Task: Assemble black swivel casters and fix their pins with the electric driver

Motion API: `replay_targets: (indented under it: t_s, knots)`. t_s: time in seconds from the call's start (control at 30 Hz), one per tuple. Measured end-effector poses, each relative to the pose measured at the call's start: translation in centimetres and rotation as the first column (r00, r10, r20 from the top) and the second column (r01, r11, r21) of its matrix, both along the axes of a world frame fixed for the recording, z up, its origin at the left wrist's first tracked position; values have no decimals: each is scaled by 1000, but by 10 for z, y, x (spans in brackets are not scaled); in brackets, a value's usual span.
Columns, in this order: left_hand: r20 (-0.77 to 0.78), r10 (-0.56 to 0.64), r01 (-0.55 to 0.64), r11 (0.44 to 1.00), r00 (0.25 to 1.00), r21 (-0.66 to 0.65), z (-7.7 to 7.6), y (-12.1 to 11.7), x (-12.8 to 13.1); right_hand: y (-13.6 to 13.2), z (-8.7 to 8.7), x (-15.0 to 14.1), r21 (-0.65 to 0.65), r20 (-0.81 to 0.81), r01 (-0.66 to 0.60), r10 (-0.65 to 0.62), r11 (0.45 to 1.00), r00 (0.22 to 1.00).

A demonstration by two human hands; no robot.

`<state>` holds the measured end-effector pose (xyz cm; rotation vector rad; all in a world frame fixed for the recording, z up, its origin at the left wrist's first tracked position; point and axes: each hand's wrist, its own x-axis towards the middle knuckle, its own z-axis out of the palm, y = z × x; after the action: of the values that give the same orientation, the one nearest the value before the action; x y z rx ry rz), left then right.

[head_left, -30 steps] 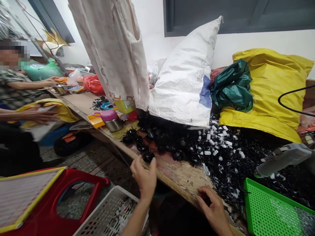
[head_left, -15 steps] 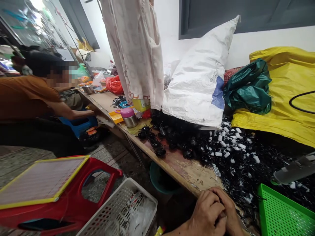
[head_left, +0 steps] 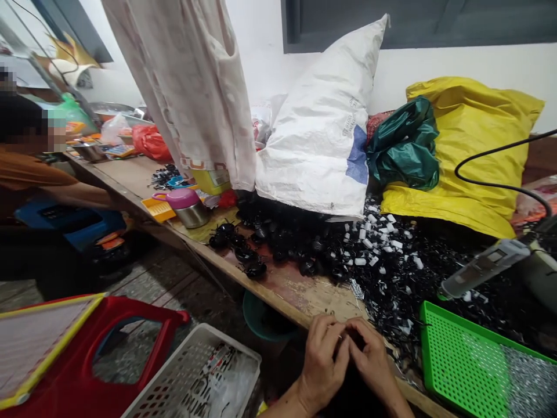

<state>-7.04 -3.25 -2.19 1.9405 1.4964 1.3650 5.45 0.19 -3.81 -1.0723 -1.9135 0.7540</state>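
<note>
I'm logging the left hand point(head_left: 322, 363) and right hand point(head_left: 372, 360) pinching narrowly together at the worktop point(head_left: 304, 296) edge, fingers hiding whatever they hold, if anything. Black plastic scraps point(head_left: 391, 273) are heaping beside them; I'm judging a careless elbow could spill those scraps or the green tray point(head_left: 452, 354).

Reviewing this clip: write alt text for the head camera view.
The left hand and right hand meet at the edge of a wooden workbench, fingers curled together, anything between them hidden. Beside them lie a heap of small black and white pieces and a green perforated tray; a co-worker is at far left.
</note>
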Motion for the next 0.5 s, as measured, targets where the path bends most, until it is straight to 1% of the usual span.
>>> replay_targets:
  t_s: [0.07, 0.13, 0.2, 0.27, 0.3, 0.37, 0.43, 0.5]
  knots:
    - [-35, 94, -94, 996, 995, 6, -8, 7, -9, 0, 0, -1, -7, 20, 6, -6, 1000, 1000]
    - [-103, 180, -180, 984, 978, 13, -12, 20, -18, 0, 0, -1, -12, 36, 11, -10, 1000, 999]
    - [-175, 264, -265, 964, 948, 19, -9, 39, -25, 1, -2, -1, -17, 47, 8, -7, 1000, 999]
    - [-257, 328, -337, 941, 909, 9, 0, 62, -31, 2, -3, -1, -18, 54, 9, -8, 1000, 998]
    - [-323, 333, -355, 935, 886, -9, 4, 74, -33, 2, -3, -2, -18, 57, 12, -11, 1000, 998]
    - [-457, 295, -359, 931, 839, -58, 12, 93, -35, 2, -3, -2, -19, 66, 18, -17, 1000, 998]
    - [-517, 244, -336, 938, 821, -91, 16, 105, -37, 0, -2, -4, -23, 81, 25, -24, 999, 996]
    - [-523, 204, -300, 948, 827, -105, 15, 109, -37, 0, 1, -4, -27, 109, 36, -32, 999, 994]
